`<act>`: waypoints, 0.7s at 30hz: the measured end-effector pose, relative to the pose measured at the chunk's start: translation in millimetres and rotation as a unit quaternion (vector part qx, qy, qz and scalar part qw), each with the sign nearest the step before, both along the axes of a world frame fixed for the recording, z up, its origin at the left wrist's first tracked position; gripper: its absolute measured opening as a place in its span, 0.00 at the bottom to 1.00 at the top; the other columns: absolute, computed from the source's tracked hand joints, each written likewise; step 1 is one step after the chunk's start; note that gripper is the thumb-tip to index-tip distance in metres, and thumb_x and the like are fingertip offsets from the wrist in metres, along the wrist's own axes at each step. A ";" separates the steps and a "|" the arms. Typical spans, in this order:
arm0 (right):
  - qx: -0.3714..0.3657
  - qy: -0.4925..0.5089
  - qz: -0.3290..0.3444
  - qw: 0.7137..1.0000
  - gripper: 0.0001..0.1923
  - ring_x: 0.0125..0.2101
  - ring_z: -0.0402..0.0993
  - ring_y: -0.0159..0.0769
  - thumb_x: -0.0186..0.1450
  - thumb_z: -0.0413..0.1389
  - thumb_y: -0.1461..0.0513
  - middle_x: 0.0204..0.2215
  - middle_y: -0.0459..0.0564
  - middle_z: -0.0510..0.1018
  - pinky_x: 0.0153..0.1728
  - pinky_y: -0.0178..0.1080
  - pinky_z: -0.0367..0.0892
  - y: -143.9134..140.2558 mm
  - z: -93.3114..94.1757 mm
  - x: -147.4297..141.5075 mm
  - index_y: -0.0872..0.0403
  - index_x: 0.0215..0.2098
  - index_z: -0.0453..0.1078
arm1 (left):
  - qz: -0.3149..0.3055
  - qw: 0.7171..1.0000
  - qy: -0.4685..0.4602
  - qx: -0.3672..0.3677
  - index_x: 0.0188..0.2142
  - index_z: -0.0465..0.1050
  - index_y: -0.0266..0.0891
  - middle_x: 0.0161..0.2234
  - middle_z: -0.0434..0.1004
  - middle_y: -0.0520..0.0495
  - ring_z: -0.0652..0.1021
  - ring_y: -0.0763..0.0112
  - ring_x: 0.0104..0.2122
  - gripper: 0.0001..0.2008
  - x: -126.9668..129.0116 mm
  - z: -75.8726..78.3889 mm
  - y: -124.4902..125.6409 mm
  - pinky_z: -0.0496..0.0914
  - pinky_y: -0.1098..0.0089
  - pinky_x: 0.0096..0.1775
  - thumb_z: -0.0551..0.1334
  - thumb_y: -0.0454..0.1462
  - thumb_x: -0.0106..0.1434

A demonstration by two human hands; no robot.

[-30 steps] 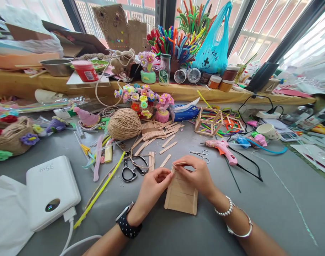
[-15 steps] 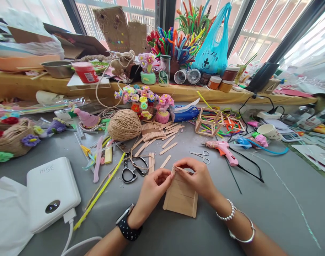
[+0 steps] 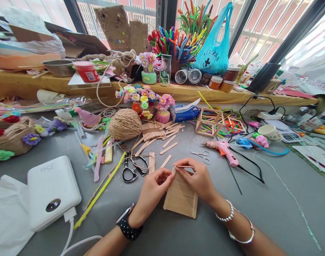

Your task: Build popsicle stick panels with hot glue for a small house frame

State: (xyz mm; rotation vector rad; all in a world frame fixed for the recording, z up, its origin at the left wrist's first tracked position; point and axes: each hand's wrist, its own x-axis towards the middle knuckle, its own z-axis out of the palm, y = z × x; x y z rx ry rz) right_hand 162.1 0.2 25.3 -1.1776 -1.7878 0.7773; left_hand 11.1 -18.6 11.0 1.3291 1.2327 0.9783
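My left hand (image 3: 154, 186) pinches the top left corner of a small panel of craft sticks (image 3: 181, 199), which lies flat on the grey counter (image 3: 258, 213) right in front of me. The pinch steadies the panel so it does not slide. My right hand (image 3: 198, 177) grips a single loose stick (image 3: 184, 166) between thumb and fingertips and holds it level across the panel's top edge, touching or nearly touching it; I cannot tell which. Held crosswise like that, the stick lines up at right angles to the sticks laid side by side below.

The supplies sit within easy reach. A pile of spare sticks (image 3: 154, 134) lies just beyond my hands, beside a ball of twine (image 3: 124, 124). Black-handled scissors (image 3: 130, 170) rest to the left of the panel, and a smaller pair of scissors (image 3: 201, 155) lies to the right. The pink glue gun (image 3: 223, 150) lies on its side further right, its cord trailing off toward a power strip. A small cube frame of sticks (image 3: 209, 121) stands behind it. A white power bank (image 3: 52, 192) sits at far left.
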 end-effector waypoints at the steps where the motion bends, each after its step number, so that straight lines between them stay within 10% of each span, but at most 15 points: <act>1: 0.000 0.001 -0.004 1.000 0.04 0.33 0.73 0.34 0.59 0.52 0.64 0.30 0.47 0.77 0.34 0.35 0.69 -0.2 -0.3 -0.5 0.53 0.31 0.69 | 0.002 1.000 -0.001 0.000 0.28 0.71 0.36 0.27 0.75 0.48 0.75 0.69 0.27 0.11 0.1 0.0 0.1 0.69 0.74 0.28 0.60 0.42 0.54; 21: -0.001 0.043 -0.012 0.999 0.06 0.33 0.73 0.33 0.59 0.51 0.65 0.31 0.48 0.76 0.32 0.34 0.71 -3.4 -3.4 -5.8 0.53 0.32 0.70 | -0.004 1.000 0.011 0.021 0.28 0.70 0.36 0.25 0.75 0.49 0.75 0.70 0.26 0.10 -0.2 -2.6 -0.3 0.69 0.75 0.27 0.59 0.42 0.54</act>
